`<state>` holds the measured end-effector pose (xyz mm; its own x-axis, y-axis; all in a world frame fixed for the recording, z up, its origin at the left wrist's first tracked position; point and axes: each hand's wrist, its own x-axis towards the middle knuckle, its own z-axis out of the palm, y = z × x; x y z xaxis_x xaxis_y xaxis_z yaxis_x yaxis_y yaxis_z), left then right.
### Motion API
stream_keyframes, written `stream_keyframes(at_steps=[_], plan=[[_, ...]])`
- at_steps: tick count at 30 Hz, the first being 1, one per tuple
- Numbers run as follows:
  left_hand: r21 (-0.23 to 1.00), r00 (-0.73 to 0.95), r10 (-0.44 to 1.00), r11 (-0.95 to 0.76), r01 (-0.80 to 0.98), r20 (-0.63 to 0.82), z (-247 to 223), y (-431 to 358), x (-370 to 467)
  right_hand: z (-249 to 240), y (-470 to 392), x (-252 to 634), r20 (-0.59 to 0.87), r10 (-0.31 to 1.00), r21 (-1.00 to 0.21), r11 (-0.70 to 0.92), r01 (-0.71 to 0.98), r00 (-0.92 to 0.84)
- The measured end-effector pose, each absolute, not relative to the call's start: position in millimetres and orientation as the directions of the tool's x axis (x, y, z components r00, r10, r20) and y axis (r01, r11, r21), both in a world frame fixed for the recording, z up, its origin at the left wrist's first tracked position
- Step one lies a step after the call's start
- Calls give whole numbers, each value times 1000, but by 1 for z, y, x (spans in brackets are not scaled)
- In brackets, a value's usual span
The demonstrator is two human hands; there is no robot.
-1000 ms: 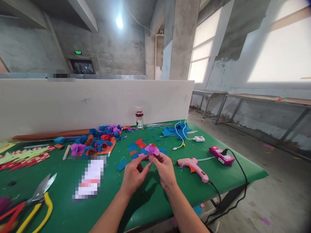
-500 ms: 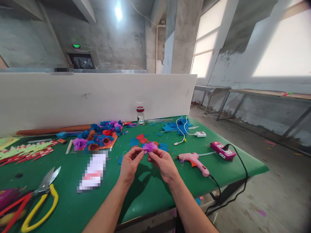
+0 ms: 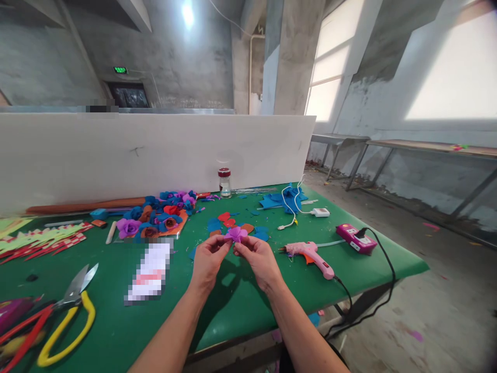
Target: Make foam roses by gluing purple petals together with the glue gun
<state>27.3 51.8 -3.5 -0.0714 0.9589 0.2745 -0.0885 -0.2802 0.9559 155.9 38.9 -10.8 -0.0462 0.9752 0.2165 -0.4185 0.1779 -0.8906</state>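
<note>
Between my two hands is a purple paper flower [image 3: 236,234], raised a little over the green table. My left hand [image 3: 210,257] pinches its left side between thumb and fingers. On the other side, my right hand [image 3: 258,259] pinches the lower right edge. Just beyond the hands lie loose red petals [image 3: 224,217] and blue petals [image 3: 261,232] of paper. To the right of my right hand rests a pink glue gun [image 3: 310,255] on its side. Finished paper flowers [image 3: 170,220] in blue, purple, brown and red are heaped at the back left.
Yellow- and red-handled scissors [image 3: 70,316] lie at the front left of the green table [image 3: 233,331]. A glass jar [image 3: 224,184] stands before a white board [image 3: 174,150]. A magenta power strip [image 3: 356,239], with a black cord hanging over the edge, sits at the right.
The purple flower has shifted slightly left and tilted, showing more of its open petals. Both hands keep their pinch and have barely moved.
</note>
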Motion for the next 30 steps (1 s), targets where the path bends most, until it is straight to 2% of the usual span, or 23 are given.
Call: stream_keyframes(at_steps=[13,22,30], plan=[[949,-62,953,-300,-99,295,-1,49,29,-12,39,150,187,981,-834,186,-520,51],[938,-57,945,-327,-120,322,-4,51,30,-12,38,149,210,977,-829,191,-525,25],[864,13,870,-491,114,493,-1,44,25,-12,40,153,129,991,-793,121,-597,29]])
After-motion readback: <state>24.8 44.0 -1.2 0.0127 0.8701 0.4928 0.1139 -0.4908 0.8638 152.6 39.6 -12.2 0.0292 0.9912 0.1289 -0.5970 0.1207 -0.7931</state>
